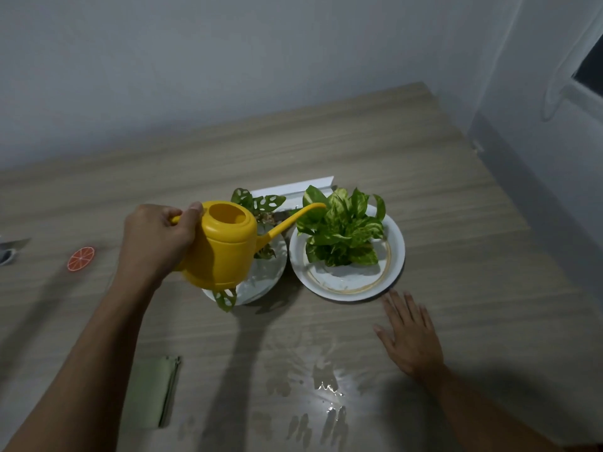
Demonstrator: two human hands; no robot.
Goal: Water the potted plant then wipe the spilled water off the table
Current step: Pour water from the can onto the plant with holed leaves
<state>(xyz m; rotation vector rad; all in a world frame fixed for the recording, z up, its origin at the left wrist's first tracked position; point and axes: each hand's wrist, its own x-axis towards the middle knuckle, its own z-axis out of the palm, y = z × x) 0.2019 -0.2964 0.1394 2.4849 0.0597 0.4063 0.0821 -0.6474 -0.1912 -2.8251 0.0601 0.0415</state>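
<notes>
My left hand (156, 238) grips the handle of a yellow watering can (222, 246), held above the table and tilted right. Its long spout tip reaches the leaves of a green-and-yellow potted plant (342, 230) standing on a white plate (346, 287). A second plant with holed leaves (259, 203) sits on another white plate (261, 282), partly hidden behind the can. My right hand (409, 334) lies flat and open on the table just in front of the right plate. Spilled water (323, 386) glistens on the wooden table (440, 190) near me. A folded green cloth (153, 391) lies at the front left.
An orange-slice coaster (81, 258) lies on the left of the table. A grey object (9, 251) shows at the left edge. A white strip (293, 187) lies behind the plants. Walls stand close behind and to the right of the table.
</notes>
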